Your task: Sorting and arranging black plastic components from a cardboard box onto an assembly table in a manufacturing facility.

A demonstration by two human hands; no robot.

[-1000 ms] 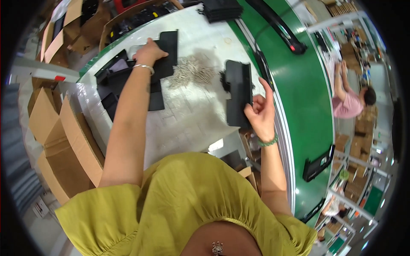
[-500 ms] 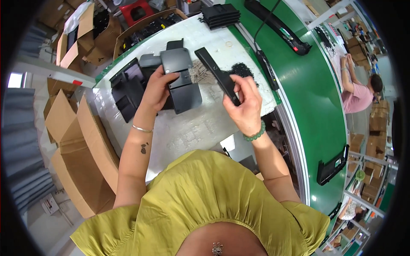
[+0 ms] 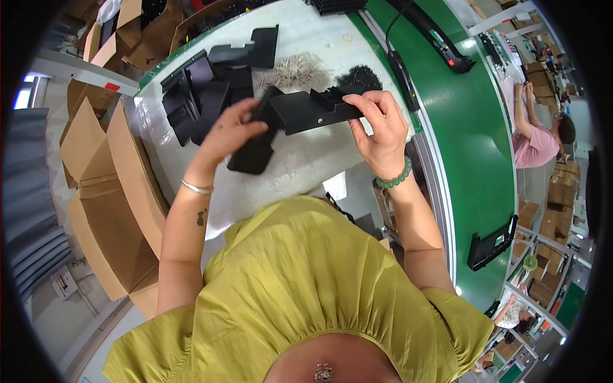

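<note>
My right hand pinches the right end of a black plastic part, with the thumb below and the fingers on top. The part lies sideways above the white table, showing raised ribs and a small shiny round spot. Its left end meets or overlaps a second dark panel, which is blurred; whether the two are joined I cannot tell. My left hand is at this panel's left edge, thumb and fingers smeared by motion, so its grip is unclear. Beyond the hands are a pile of pale small pins and a heap of tiny black pieces.
More black plastic parts are piled at the table's left, and a notched panel lies at the back. An open cardboard box stands left. A green conveyor runs along the right, with a black powered screwdriver beside it.
The long black bar in my right hand has turned from upright to sideways and moved left. The panelled part by my left hand has shifted lower and tilted. The view has shifted slightly.
</note>
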